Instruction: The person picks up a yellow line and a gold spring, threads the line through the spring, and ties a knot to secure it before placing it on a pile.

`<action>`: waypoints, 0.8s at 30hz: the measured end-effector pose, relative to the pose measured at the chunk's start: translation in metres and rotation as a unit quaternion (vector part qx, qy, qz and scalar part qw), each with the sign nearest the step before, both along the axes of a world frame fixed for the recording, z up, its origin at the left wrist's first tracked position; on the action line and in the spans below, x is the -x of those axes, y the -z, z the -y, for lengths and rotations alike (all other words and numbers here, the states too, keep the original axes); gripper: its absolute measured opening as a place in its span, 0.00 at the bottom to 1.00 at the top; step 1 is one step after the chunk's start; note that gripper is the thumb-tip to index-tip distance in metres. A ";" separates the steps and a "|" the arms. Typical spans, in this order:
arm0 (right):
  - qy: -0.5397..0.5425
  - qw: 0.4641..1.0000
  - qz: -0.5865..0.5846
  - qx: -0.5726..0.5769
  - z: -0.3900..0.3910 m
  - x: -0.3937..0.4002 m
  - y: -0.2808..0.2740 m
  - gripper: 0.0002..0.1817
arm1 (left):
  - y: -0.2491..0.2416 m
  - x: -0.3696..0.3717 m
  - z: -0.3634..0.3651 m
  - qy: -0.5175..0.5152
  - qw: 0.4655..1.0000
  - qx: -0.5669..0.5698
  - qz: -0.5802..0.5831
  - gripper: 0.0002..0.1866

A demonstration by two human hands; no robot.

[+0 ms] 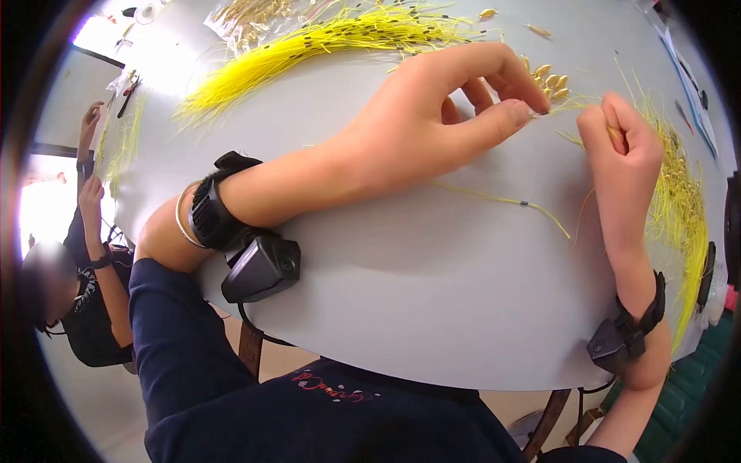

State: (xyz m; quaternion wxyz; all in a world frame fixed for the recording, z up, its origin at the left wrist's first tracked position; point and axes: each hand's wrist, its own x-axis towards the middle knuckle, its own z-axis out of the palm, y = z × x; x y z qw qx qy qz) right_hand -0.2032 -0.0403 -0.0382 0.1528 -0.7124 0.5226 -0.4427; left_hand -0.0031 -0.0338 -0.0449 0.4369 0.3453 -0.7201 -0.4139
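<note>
My left hand (463, 104) reaches across the table, thumb and forefinger pinched on the end of a thin yellow string (570, 103). This string runs over to my right hand (624, 139), which is closed in a fist. A small gold-coloured piece (615, 139) shows between its fingers; the rest of what it holds is hidden. Below my left hand, a yellow string with a black band (525, 204) lies on the table. Several gold-coloured teardrop pieces (549, 82) lie just behind my left fingertips.
A long bundle of yellow strings with black bands (309, 45) lies at the back. More yellow strings with gold pieces (675, 181) are heaped on the right. A plastic bag (251, 21) of gold pieces is behind. Another person (89, 301) works at the left.
</note>
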 end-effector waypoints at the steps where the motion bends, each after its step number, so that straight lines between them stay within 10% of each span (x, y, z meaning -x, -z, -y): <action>1: 0.002 1.000 0.000 0.000 0.001 0.001 0.000 0.18 | 0.002 -0.001 0.002 0.009 1.000 0.014 0.005 0.07; 7: -0.027 0.997 0.062 -0.037 0.004 -0.002 0.003 0.17 | 0.004 -0.003 0.002 0.001 0.998 -0.024 0.060 0.11; 15: -0.330 0.923 0.190 -0.056 0.004 0.003 0.001 0.10 | 0.000 0.000 0.000 0.015 0.988 0.045 0.145 0.18; 24: -0.277 0.923 0.264 -0.028 0.000 0.003 -0.002 0.10 | 0.005 0.005 0.006 0.152 0.972 0.118 0.134 0.09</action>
